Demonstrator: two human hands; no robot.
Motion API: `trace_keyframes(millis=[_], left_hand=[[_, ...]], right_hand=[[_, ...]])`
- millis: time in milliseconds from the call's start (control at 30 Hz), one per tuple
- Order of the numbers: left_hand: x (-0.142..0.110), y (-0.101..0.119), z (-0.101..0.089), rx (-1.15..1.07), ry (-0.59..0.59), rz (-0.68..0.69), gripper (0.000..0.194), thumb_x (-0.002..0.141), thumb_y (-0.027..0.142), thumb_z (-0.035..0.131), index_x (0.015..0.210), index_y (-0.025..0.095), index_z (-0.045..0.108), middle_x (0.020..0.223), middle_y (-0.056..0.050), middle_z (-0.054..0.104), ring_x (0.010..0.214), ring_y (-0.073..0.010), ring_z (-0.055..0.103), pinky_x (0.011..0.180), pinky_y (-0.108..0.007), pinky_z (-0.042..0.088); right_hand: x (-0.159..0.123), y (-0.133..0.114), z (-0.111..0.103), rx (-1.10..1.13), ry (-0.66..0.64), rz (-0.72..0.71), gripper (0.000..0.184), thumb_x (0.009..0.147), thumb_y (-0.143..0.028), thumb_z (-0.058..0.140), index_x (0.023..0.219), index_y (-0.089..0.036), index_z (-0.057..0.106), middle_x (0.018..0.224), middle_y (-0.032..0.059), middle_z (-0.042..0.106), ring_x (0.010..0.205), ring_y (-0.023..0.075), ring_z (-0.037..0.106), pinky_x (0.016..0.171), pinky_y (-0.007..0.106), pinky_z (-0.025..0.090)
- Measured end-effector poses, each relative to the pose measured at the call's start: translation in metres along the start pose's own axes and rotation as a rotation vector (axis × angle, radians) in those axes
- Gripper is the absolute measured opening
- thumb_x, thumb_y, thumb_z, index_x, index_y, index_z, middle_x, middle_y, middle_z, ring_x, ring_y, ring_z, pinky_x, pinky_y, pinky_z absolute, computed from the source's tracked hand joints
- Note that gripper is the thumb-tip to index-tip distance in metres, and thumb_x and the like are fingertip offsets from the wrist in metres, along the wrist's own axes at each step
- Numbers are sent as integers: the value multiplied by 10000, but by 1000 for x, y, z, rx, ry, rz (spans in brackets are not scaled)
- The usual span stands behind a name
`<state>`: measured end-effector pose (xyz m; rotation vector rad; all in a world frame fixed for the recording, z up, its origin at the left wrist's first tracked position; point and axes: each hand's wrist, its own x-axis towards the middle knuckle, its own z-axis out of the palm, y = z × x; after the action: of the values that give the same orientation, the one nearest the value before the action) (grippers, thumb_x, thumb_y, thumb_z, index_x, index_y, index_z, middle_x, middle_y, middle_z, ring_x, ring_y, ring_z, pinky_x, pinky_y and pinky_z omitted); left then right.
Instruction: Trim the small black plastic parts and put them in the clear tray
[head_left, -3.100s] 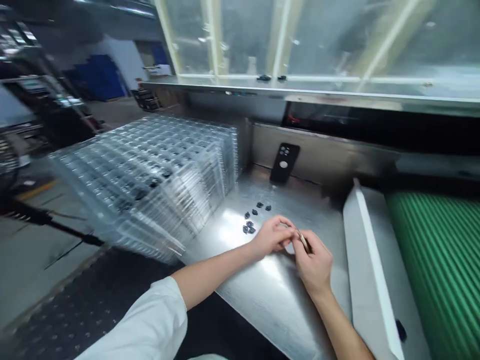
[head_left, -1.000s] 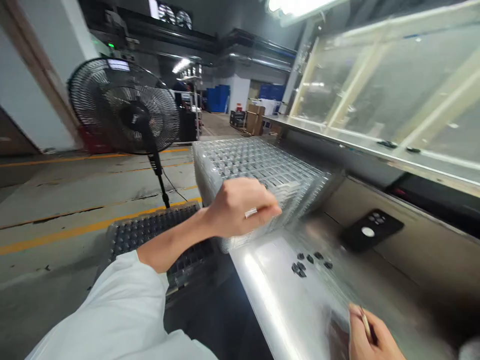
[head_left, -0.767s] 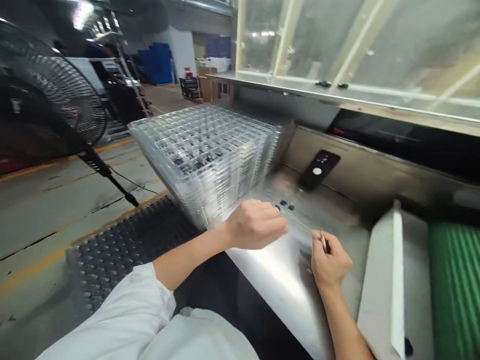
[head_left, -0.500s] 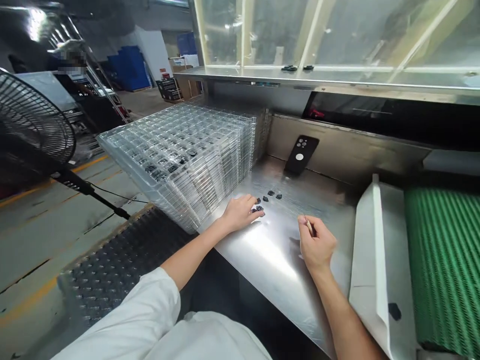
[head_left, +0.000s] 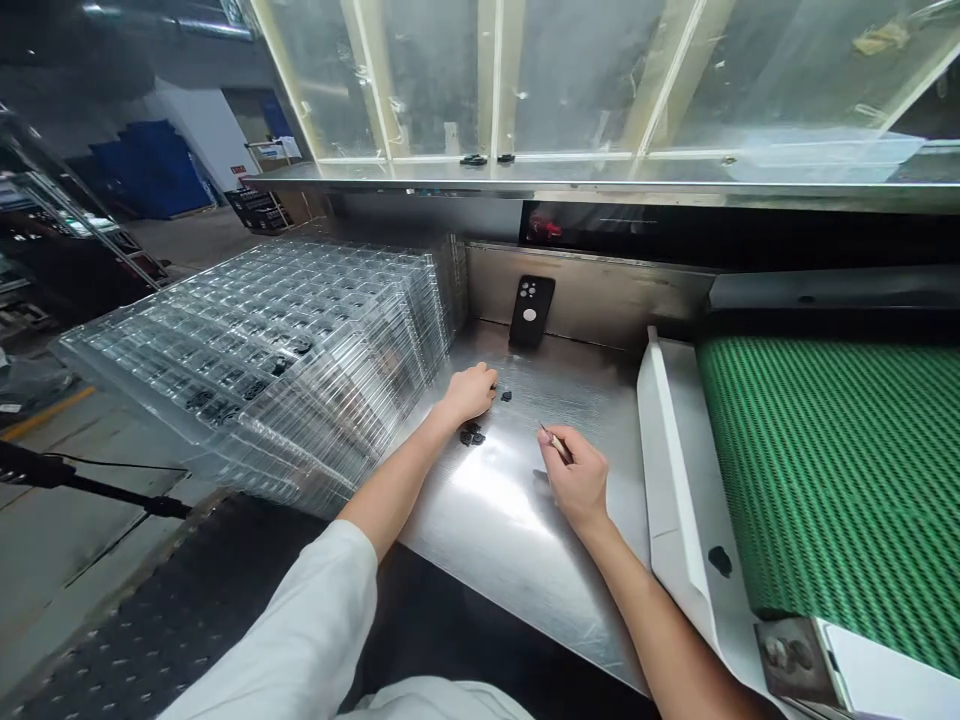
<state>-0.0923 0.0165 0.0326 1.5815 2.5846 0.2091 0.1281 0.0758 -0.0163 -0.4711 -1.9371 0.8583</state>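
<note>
The left hand has come back to the steel desk, curled, grip unclear, beside small black parts — the right hand pinches a slim pointed tool.

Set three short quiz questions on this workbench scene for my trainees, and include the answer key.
1. True or false: the right hand holds a thin pointed tool.
2. Which lies closest to the left hand? A. the black phone, B. the small black parts, C. the white panel.
3. Fill in the blank: the ribbed belt to the right of the steel bench is ____.

Key: 1. True; 2. B; 3. green.
</note>
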Motion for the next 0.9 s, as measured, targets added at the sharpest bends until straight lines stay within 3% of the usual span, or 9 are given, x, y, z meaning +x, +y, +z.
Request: trace_keyframes(millis=[167, 300, 567, 900], left_hand=[[5, -1, 5, -21, 6, -25, 208, 1017, 322, 522, 1144, 215, 648, 1208, -71, 652, 1077, -221, 661, 867, -314, 494], [7, 12, 10, -17, 14, 6, 224, 1035, 380, 509, 1153, 247, 646, 1198, -44, 672, 1091, -203, 663, 881, -297, 483], [7, 35, 4, 123, -6, 116, 221, 998, 267, 524, 1133, 173, 671, 1137, -116, 696, 1078, -280, 677, 871, -352, 493], [-6, 64, -2, 296, -39, 155, 308, 989, 122, 390, 1095, 131, 679, 1102, -146, 670, 1030, -257, 683, 840, -328, 494]], right_hand=[[1, -2, -1, 31, -3, -22, 219, 1000, -349, 619, 863, -200, 703, 686, -18, 600, 576, 142, 494, 586, 260, 387], [1, 0, 2, 41, -18, -20, 190, 994, -318, 613, 872, -207, 707, 713, -12, 630, 607, 152, 528, 607, 265, 399], [-1, 5, 4, 63, -5, 5, 160, 958, -285, 583, 888, -216, 710, 807, 17, 695, 703, 178, 608, 668, 281, 415], [0, 0, 1, 84, 34, -16, 128, 946, -244, 596, 853, -221, 681, 758, -2, 656, 664, 163, 564, 635, 278, 366]])
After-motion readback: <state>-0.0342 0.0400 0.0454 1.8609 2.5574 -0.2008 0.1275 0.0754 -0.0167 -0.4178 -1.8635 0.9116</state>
